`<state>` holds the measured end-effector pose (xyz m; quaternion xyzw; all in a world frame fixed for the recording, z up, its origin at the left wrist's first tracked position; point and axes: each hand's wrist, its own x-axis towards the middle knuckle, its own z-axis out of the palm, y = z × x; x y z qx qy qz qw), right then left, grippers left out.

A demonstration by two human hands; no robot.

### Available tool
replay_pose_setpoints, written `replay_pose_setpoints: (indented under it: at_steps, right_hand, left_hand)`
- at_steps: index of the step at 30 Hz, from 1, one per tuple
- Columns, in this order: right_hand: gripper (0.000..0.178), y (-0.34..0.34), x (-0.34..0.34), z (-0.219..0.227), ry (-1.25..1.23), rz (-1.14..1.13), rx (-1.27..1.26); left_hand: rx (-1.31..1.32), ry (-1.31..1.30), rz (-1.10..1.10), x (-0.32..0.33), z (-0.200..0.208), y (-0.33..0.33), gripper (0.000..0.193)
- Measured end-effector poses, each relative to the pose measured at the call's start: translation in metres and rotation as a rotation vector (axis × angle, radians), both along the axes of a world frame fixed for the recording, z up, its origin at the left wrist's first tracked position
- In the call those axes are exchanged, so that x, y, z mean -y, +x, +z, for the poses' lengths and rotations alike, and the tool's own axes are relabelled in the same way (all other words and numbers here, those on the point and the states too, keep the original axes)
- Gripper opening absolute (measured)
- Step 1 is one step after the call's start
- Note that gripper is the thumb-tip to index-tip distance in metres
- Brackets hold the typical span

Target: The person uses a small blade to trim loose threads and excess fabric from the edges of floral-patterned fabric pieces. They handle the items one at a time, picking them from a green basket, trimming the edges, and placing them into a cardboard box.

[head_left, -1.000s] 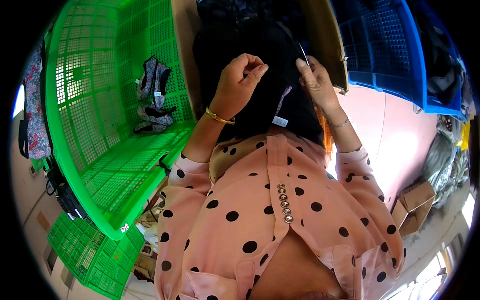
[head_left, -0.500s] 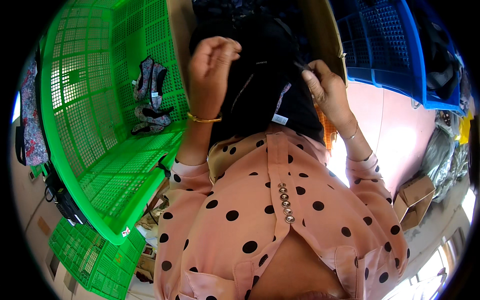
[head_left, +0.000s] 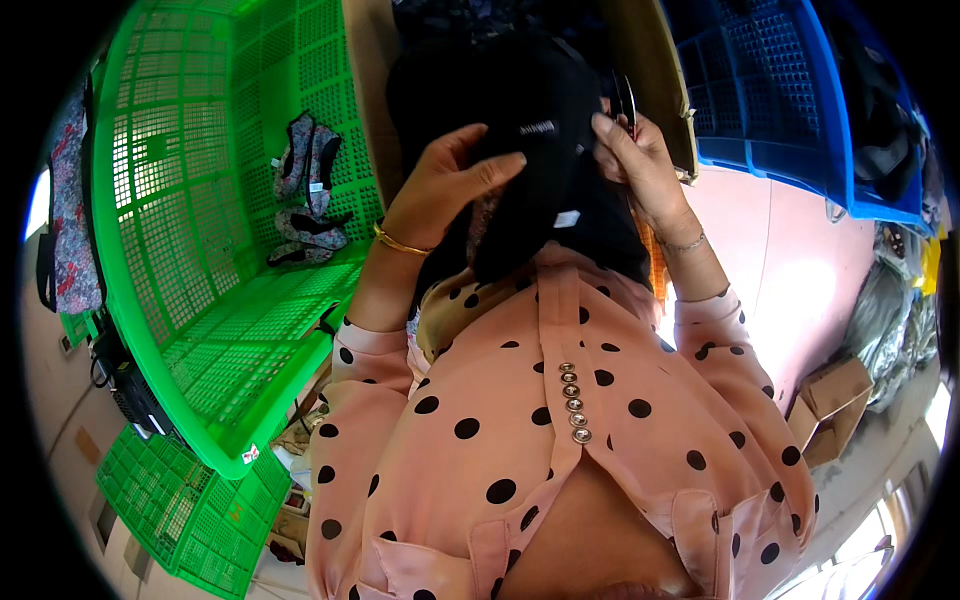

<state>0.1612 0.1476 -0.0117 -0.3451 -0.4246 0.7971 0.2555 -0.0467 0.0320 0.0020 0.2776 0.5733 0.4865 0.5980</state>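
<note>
A black garment (head_left: 545, 185) lies over my lap, with a small white tag (head_left: 567, 218) near its lower edge and a short pale mark higher up. At its left side my left hand (head_left: 447, 180) grips the cloth, thumb laid across it and fingers curled at its edge. My right hand (head_left: 645, 165) is closed at the garment's right side around what look like thread snips (head_left: 627, 98), slim dark blades pointing up and away. Part of the cloth seems to be caught under the right fingertips, but the dark fabric hides this.
On the left stands a large green crate (head_left: 180, 300) holding several floral pieces (head_left: 305, 175). A cardboard box (head_left: 660, 80) with dark cloth is ahead. To the right are a blue crate (head_left: 760, 165) and a small carton (head_left: 832, 400). Another green crate (head_left: 190, 510) sits lower left.
My left hand has come down and right onto the garment and taken hold of it. The cloth has shifted, and the snips' blades now show above my right hand.
</note>
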Motion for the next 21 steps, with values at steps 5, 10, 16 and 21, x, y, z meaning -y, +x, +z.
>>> replay_pose_setpoints:
  at_steps: [5,10,16,21]
  right_hand:
    - [0.055,0.004,0.009,0.034,0.751,0.111,0.412]
    - [0.055,0.021,0.049,0.064,0.878,0.317,0.423]
    - [0.035,0.038,0.059,0.041,0.853,0.185,0.323]
    - [0.028,0.07,0.051,0.011,0.52,0.27,0.247]
  left_hand:
    - [0.33,0.125,0.442,-0.003,0.042,-0.001,0.028]
    - [0.336,0.139,0.47,0.022,0.06,0.001,0.023]
    - [0.189,-0.143,0.276,0.05,0.072,0.015,0.021]
    - [-0.247,-0.256,-0.246,0.056,0.084,-0.004,0.027]
